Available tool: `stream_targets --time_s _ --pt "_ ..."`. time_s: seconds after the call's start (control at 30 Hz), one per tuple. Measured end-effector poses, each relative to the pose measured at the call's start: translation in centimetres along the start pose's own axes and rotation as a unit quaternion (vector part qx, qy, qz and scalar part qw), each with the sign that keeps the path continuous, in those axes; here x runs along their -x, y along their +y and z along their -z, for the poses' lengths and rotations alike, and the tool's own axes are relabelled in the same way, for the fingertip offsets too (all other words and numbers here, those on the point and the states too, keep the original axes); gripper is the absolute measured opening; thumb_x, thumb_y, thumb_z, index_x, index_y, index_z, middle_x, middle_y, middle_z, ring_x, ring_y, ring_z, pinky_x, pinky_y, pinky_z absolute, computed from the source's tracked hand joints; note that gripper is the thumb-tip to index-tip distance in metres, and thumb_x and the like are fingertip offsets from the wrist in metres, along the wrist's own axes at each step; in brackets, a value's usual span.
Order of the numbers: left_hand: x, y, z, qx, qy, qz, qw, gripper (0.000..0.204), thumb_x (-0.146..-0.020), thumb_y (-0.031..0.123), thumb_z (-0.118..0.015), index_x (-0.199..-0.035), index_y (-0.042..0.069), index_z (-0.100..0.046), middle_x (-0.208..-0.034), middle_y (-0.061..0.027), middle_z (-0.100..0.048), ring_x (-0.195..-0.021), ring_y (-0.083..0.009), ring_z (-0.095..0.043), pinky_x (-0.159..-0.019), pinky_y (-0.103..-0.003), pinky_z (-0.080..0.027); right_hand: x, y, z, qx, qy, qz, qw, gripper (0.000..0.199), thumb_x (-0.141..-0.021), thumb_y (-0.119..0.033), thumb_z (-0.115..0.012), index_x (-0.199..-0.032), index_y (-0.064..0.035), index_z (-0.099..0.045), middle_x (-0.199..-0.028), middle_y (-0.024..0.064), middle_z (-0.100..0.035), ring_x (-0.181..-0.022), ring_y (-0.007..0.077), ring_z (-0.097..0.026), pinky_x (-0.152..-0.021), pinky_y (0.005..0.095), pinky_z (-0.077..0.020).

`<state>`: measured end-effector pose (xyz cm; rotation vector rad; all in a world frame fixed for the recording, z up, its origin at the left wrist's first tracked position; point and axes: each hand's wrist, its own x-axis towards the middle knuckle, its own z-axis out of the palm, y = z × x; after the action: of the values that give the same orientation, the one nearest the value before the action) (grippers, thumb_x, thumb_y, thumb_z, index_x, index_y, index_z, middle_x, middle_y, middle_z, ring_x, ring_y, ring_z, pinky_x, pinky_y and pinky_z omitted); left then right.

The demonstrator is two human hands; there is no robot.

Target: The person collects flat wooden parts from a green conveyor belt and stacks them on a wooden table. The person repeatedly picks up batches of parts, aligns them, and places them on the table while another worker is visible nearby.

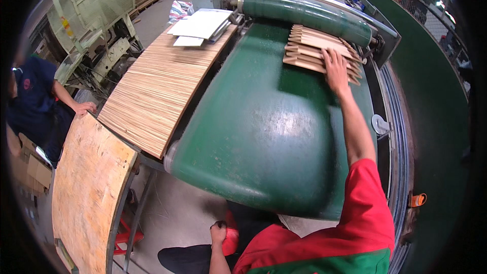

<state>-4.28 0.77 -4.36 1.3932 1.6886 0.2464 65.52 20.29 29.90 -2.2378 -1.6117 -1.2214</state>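
My right hand [336,73] reaches far forward over the green conveyor belt [243,137]. Its fingers lie stretched out on a fanned stack of folded brown cardboard pieces [307,45], which rests on the belt just before the green roller [304,16]. The thumb side is partly hidden. Low in the view, my left hand [218,232] is curled closed by my leg, away from the belt. Something dark shows at its fingers, too small to make out.
Left of the belt stands a table with a striped wood-toned top [152,86], bearing white sheets [203,23]. A worn plywood board [91,177] lies nearer. Another person's hand [85,107] touches its far corner. Metal rails [401,137] run along the right.
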Motion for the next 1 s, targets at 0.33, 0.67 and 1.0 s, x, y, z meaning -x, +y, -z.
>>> stream_targets --time_s 0.33,0.67,1.0 --pt "-0.7 0.1 0.0 -0.003 -0.027 0.007 1.0 0.037 -0.094 0.031 -0.067 -0.116 0.002 -0.076 -0.115 -0.024 -0.077 -0.114 -0.0401 -0.072 -0.1 -0.046 -0.054 6.6 -3.2 0.0 -0.016 0.126 -0.01 0.992 0.041 -0.093 -0.01 -0.06 -0.134 -0.0068 -0.06 -0.119 0.0078 -0.065 -0.115 0.0252 -0.06 -0.104 0.0431 -0.0423" --pt "-0.7 0.2 -0.3 0.023 -0.01 -0.008 1.0 0.037 -0.095 0.028 -0.069 -0.116 -0.002 -0.077 -0.112 -0.0221 -0.079 -0.108 -0.0334 -0.075 -0.097 -0.041 -0.054 5.2 -2.7 4.6 -0.1 0.059 0.025 0.993 0.037 -0.076 -0.001 -0.07 -0.112 -0.0043 -0.064 -0.123 0.0148 -0.062 -0.125 0.0346 -0.054 -0.108 0.0468 -0.0392" --pt "-0.5 0.7 0.0 0.025 -0.017 -0.009 1.0 0.038 -0.096 0.029 -0.068 -0.118 -0.001 -0.076 -0.114 -0.0244 -0.077 -0.111 -0.0367 -0.074 -0.098 -0.042 -0.054 5.4 -1.9 2.8 -0.164 -0.147 0.054 0.974 0.057 -0.067 0.002 -0.076 -0.119 0.0015 -0.055 -0.138 0.02 -0.062 -0.13 0.0401 -0.057 -0.113 0.0469 -0.0464"
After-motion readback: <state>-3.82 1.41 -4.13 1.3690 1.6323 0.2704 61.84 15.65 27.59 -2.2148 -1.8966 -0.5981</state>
